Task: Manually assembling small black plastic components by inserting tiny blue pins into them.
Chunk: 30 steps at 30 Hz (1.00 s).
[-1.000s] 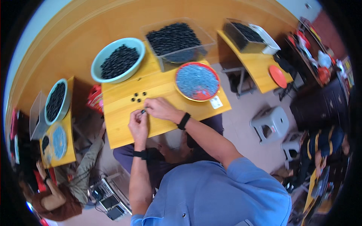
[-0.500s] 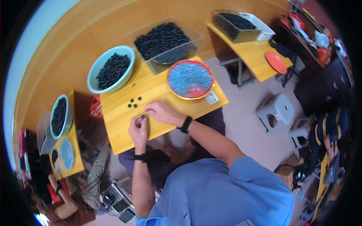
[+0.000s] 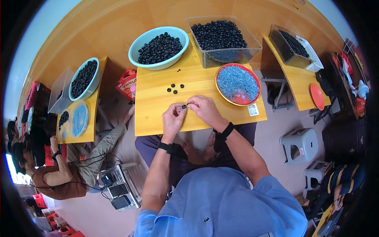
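Small black round piece point(image 3: 184, 106) above a yellow desk point(image 3: 154, 102)
Left hand point(image 3: 173, 121) pinches it; right hand's point(image 3: 207, 112) fingertips are just beside it, their grip too small to tell.

The left hand point(image 3: 173, 120) partly hides a black piece point(image 3: 184, 106); the lower edge crops the shirt point(image 3: 221, 197)

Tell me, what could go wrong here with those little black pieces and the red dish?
The small black piece in the left hand is held only at the fingertips, so it might slip out. The right hand, working close beside it, could knock it loose. Also, the red dish, full of small silvery parts, sits right by the table's right edge; a bump might spill some.
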### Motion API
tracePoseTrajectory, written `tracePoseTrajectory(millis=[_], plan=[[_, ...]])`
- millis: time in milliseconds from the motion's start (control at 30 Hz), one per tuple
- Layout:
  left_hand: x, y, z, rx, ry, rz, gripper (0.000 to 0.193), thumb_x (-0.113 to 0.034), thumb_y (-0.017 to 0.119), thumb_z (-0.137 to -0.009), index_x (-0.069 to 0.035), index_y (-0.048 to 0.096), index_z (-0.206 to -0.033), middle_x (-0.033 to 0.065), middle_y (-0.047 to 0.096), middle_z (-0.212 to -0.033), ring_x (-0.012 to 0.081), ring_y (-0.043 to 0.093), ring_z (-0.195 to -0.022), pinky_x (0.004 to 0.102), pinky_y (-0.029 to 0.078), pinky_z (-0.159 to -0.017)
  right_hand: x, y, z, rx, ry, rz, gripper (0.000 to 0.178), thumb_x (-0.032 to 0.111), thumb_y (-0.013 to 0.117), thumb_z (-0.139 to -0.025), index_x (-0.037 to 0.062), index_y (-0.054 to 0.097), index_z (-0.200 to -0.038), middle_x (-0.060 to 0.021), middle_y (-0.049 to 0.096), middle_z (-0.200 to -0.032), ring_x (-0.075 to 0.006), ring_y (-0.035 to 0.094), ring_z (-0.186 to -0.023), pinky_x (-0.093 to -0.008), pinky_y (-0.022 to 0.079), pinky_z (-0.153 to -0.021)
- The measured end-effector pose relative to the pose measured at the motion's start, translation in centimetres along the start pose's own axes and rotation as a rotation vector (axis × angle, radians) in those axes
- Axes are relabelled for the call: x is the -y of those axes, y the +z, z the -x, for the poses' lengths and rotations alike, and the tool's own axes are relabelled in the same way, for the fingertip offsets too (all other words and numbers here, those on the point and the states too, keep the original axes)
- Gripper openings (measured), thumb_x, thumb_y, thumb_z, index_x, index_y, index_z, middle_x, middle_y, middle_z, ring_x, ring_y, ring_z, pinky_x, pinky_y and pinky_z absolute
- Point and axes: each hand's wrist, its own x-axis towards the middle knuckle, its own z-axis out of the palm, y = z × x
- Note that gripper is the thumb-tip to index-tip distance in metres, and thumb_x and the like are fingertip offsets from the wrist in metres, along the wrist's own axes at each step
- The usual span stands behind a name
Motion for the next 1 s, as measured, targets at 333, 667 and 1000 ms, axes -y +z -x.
tracePoseTrajectory(millis=[333,667,1000], plan=[[0.1,-0.1,0.1,0.013,0.012,0.015,0.017,-0.002,0.073,-0.091,0.004,0.069,-0.107,0.0050,0.073,-0.086,0.0068,0.063,-0.074,0.0229,0.053,-0.070,-0.2,0.4,0.2,0.020,0.059,-0.016,0.011,0.009,0.068,-0.087,-0.0014,0.069,-0.091,-0.0176,0.070,-0.087,-0.0349,0.069,-0.080,-0.0417,0.054,-0.073],[-0.7,-0.1,0.2,0.029,0.015,-0.033,0.016,-0.004,0.073,-0.091,0.003,0.071,-0.105,0.0038,0.072,-0.083,0.0064,0.062,-0.072,0.0232,0.053,-0.069,-0.1,0.1,0.1,0.091,0.118,0.042,0.015,0.013,0.068,-0.088,-0.0017,0.070,-0.091,-0.0179,0.071,-0.085,-0.0339,0.069,-0.079,-0.0423,0.054,-0.073],[-0.9,-0.1,0.2,0.040,0.016,-0.037,0.016,-0.005,0.074,-0.091,0.003,0.071,-0.105,0.0030,0.072,-0.083,0.0065,0.062,-0.072,0.0230,0.052,-0.068,-0.2,-0.5,0.3,0.075,0.091,0.054,0.014,0.010,0.067,-0.088,-0.0022,0.070,-0.094,-0.0199,0.071,-0.088,-0.0356,0.070,-0.081,-0.0433,0.055,-0.075]])
